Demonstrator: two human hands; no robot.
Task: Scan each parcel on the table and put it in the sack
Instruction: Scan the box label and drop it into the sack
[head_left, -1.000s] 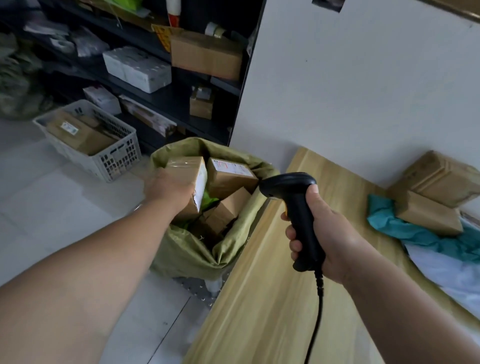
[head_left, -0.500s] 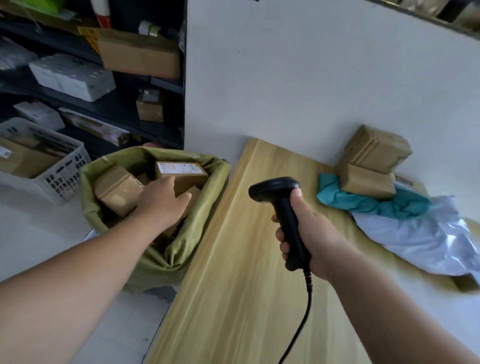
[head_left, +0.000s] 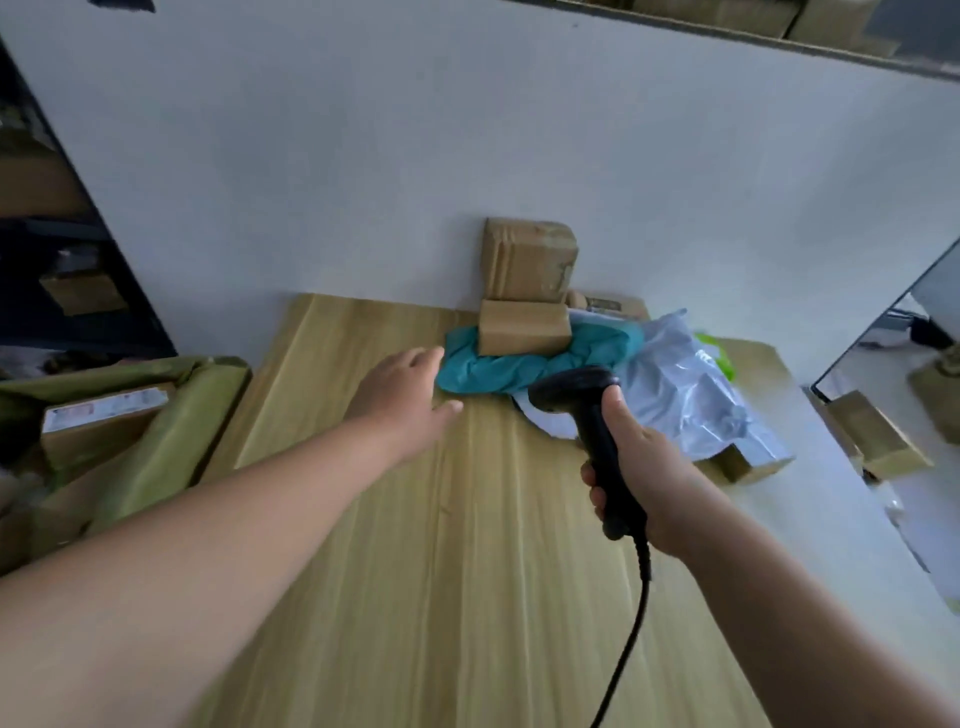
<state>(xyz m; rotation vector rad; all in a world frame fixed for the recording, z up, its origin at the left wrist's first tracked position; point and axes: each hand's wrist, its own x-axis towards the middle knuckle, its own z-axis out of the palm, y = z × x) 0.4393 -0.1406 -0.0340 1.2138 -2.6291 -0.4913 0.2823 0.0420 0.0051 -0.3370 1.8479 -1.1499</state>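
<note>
Black plastic pistol-grip scanner (head_left: 571, 389): gripped by right hand (head_left: 649, 478). Left hand (head_left: 405, 400) (fingers straight, empty) lies just beside crumpled teal plastic mailer (head_left: 498, 371).

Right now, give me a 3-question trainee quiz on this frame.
1. True or false: the left hand is holding a parcel.
2. The scanner is gripped by: A) the right hand; B) the left hand; C) neither, it lies on the table.
3. What sits on the teal bag?

Key:
1. False. The hand is open and empty, reaching towards the teal bag.
2. A.
3. The small brown box.
</note>
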